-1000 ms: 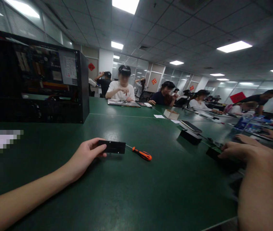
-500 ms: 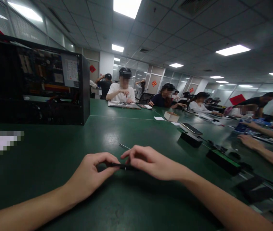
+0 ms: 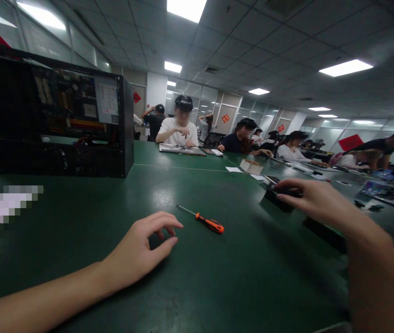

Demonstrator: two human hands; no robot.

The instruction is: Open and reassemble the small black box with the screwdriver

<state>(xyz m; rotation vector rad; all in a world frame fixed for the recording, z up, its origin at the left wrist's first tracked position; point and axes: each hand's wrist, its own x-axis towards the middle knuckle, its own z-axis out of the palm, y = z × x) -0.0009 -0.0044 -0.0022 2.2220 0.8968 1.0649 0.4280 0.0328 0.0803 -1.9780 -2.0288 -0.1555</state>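
My left hand [image 3: 150, 245] hovers over the green table with its fingers curved and apart, holding nothing. Lying to its right is a screwdriver [image 3: 212, 225] with an orange and black handle, its shaft pointing to the far left. Out to the right, my right hand [image 3: 316, 199] is closed, fingertips and thumb around a thin black piece [image 3: 292, 190], partly hidden and blurred. Below those fingers sits a black box-like part [image 3: 276, 202]. Another long black part [image 3: 325, 233] lies under the wrist, mostly covered by the hand.
An open black computer case [image 3: 127, 129] stands at the left, its boards and power supply showing. A small pale box [image 3: 250, 166] and white papers [image 3: 233, 169] lie further back on the table [image 3: 169, 282]. Several people sit or stand around it; one in white [image 3: 179, 129] works opposite.
My right hand has swung right with the thin black piece, away from the left hand, which has let go of it. The screwdriver is now uncovered. A co-worker's arms at right are no longer visible.
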